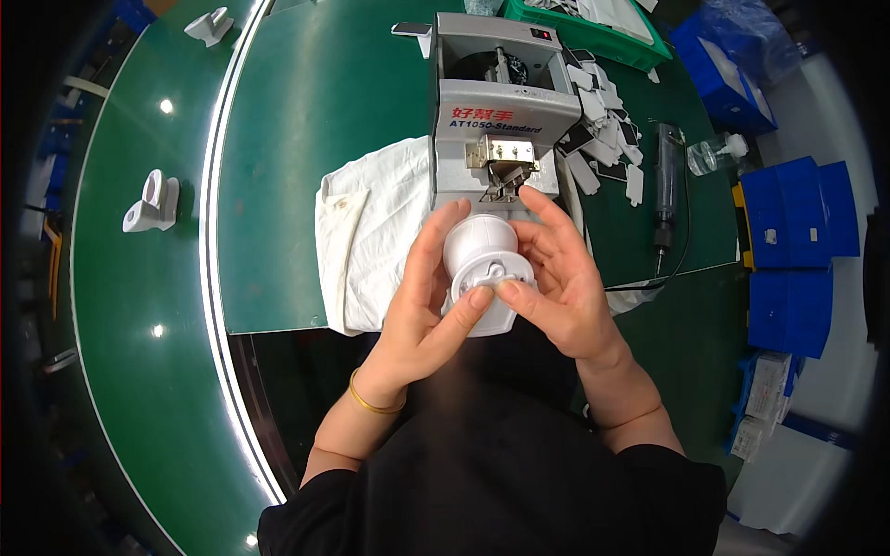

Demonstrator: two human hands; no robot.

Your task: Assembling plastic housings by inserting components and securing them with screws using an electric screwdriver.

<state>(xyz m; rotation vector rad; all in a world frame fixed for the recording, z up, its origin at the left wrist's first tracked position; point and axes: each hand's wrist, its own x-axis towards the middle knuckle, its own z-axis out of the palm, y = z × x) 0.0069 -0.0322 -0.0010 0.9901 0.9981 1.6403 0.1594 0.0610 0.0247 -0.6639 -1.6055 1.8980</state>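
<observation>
Housing of white plastic (479, 239) sat between the left hand (417, 283) and the right hand (567, 292), its rounded body pointing away from the wearer and its recessed end toward the thumbs. Both hands were half open and cupped around it, thumb tips resting close together at the recessed end; the right index finger stood extended, off the housing. Whether every other finger touched it could not be told.

Just beyond the fingertips stood a grey benchtop machine (496, 108) with a metal guide block (509, 152) on its front. White cloth (385, 204) lay beside the left hand, and farther left, two similar white housings (159, 199) rested on a green conveyor belt (153, 287). Ahead and right of the right hand were flat black and white pieces (604, 139), a powered screwdriver (665, 185) and a clear bottle (709, 157).
</observation>
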